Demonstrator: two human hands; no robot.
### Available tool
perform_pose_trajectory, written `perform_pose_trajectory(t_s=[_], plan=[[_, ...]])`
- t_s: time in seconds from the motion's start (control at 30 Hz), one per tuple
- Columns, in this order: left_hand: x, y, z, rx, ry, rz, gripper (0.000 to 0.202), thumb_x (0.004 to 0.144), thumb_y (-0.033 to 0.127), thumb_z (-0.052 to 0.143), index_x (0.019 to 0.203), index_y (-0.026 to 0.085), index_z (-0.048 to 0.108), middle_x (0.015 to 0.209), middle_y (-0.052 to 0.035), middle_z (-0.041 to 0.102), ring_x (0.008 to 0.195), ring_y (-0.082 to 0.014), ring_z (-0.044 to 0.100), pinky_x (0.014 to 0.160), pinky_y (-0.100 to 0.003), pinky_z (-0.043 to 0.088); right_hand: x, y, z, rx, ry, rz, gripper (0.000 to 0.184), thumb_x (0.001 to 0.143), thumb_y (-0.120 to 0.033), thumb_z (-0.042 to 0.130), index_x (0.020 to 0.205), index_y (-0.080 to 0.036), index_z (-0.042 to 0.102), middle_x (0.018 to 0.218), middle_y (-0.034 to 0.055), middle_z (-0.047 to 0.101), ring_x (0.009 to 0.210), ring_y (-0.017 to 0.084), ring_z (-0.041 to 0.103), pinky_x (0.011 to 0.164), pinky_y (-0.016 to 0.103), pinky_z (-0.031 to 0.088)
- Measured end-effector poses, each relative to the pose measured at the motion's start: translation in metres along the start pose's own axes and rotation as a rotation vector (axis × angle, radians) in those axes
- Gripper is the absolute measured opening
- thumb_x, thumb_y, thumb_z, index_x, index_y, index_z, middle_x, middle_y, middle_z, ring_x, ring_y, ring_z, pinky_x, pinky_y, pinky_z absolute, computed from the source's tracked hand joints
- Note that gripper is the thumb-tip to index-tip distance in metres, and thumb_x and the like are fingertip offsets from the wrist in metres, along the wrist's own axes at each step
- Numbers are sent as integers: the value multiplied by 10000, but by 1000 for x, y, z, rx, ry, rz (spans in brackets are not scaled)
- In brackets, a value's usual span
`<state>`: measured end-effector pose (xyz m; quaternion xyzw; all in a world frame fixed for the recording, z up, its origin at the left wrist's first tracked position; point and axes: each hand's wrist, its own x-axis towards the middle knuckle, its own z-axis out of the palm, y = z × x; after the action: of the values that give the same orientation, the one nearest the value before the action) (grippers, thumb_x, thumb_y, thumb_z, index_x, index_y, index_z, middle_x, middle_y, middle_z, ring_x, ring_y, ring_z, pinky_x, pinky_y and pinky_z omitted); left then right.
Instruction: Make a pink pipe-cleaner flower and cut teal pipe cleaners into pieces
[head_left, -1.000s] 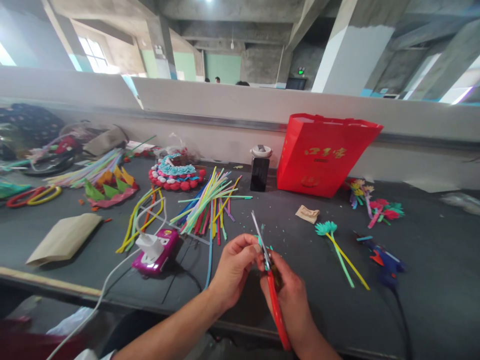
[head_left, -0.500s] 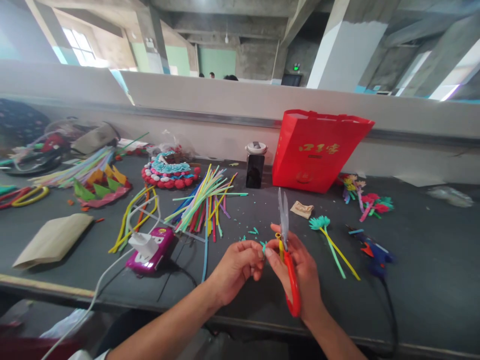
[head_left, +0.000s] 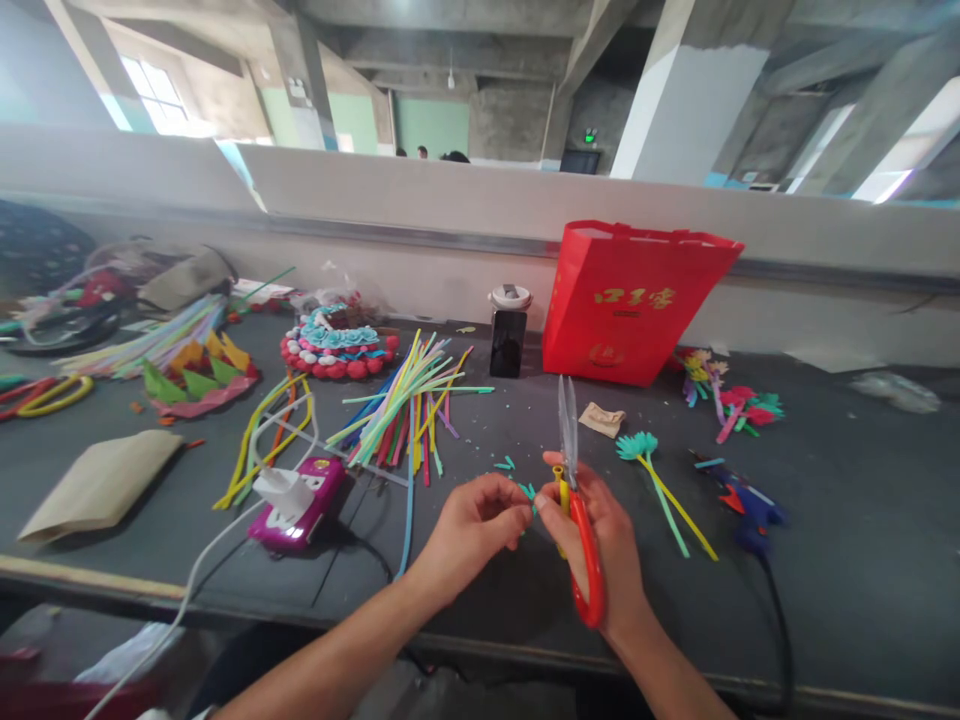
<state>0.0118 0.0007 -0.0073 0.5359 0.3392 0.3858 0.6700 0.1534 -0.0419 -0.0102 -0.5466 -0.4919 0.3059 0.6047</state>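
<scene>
Scissors with red handles (head_left: 589,560) rest in my right hand (head_left: 604,545), their blades pointing up and away. A short yellow piece (head_left: 561,490) is also held in that hand, beside the blades. My left hand (head_left: 480,525) pinches a small green strip piece (head_left: 529,494), its fingertips meeting the right thumb and fingers there. Small green cuttings (head_left: 505,463) lie on the table just beyond my hands. To the right lies a teal flower (head_left: 637,446) with a green and a yellow stem.
A pile of coloured strips (head_left: 420,400) lies left of centre. A purple power socket (head_left: 300,505) with a white plug is nearer. A glue gun (head_left: 750,505) lies right. A phone (head_left: 508,343) and a red bag (head_left: 637,305) stand behind.
My left fingers have shifted slightly around the green piece, and the scissors have tilted a little in my right hand. The objects on the table keep their places.
</scene>
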Motion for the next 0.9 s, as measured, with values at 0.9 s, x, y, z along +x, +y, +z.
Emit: perform_pose_trajectory(t_s=[0.9], plan=[[0, 22, -10, -351, 123, 6, 162, 690, 232, 731, 634, 138, 612, 572, 20, 569, 464, -62, 478, 477, -194, 376, -18, 26, 8, -406, -171, -188, 451, 833, -165, 554, 1280, -222, 577, 1150, 75, 686, 1016, 212, 670, 889, 342, 549]])
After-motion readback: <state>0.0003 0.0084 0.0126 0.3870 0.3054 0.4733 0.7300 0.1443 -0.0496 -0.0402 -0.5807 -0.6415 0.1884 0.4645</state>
